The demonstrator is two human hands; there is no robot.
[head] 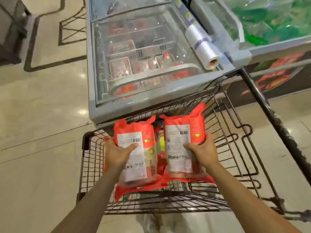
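Each hand gripped a red packet over the trolley point(235, 148): left hand point(117, 153) on the left packet point(134, 148), right hand point(202, 150) on the right packet point(181, 142); both seemingly awaited release into it.

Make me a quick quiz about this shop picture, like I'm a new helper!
1. True or false: the left hand holds the left red packet and the right hand holds the right red packet.
2. What are both packets held over? A) a wire trolley B) a wooden table C) a sink
3. Fill in: the roll of clear plastic bags rests on the edge of the ____ with the glass lid.
Key: 1 true; 2 A; 3 freezer.
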